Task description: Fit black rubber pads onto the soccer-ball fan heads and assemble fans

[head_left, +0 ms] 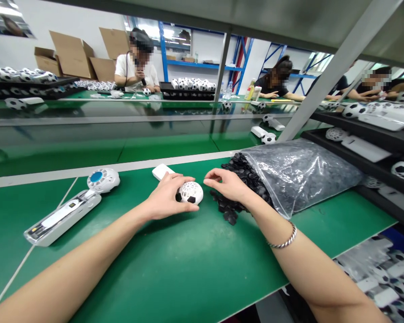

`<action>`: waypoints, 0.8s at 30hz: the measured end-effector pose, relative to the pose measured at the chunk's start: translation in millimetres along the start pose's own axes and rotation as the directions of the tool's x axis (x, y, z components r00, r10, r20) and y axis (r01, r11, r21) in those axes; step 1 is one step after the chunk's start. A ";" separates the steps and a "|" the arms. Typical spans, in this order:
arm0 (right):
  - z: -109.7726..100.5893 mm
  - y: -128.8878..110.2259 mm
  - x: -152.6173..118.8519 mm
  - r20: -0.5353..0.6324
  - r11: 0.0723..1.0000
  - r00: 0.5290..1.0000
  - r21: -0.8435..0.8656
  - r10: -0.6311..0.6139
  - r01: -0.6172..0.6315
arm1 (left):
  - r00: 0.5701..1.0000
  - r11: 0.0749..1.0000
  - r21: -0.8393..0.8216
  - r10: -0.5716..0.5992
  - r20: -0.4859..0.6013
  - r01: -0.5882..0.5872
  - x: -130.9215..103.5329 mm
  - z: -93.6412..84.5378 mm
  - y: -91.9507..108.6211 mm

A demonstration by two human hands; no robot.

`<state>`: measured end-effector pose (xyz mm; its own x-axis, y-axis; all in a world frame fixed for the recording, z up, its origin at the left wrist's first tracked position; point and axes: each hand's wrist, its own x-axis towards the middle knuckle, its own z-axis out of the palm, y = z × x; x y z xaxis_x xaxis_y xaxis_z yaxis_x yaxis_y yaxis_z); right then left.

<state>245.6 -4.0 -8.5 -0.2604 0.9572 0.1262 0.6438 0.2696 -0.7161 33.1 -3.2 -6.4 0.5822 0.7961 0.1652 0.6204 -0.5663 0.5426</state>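
My left hand is wrapped round the round head of a small white handheld fan. The head has a football pattern, with an open white grille and a black patch facing me; its white handle sticks out behind my fingers. Just to the right, my right hand hovers apart from the fan, thumb and fingertips pinched together; whatever is between them is too small to make out. Below and beside that hand lie loose black plastic pieces, spilling from a clear plastic bag.
Another fan, with a blue centre and an uncovered handle, lies at left. Black trays of football fans are stacked at right, beside a slanting grey post. Beyond the bench runs a green conveyor; several co-workers sit across it.
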 end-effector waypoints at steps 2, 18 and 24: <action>-5.0 5.3 0.7 0.004 0.980 1.000 -0.198 0.028 -0.027 | 1.000 0.999 0.039 0.009 -0.006 -0.009 -0.3 0.3 -0.4; -2.4 -8.5 -6.2 0.112 1.000 0.993 0.018 -0.021 0.019 | 0.979 0.973 -0.229 0.027 0.200 0.020 -4.9 -0.3 3.3; -1.8 -18.1 -7.9 0.249 0.902 0.966 0.430 -0.073 -0.043 | 0.982 0.966 -0.257 0.047 0.181 0.001 -3.6 -1.2 -0.7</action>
<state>237.3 -16.3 4.7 -0.4777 0.8785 0.0033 0.2823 0.1570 -0.9464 30.0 -5.5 -6.4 0.6964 0.7166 0.0385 0.4653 -0.4917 0.7360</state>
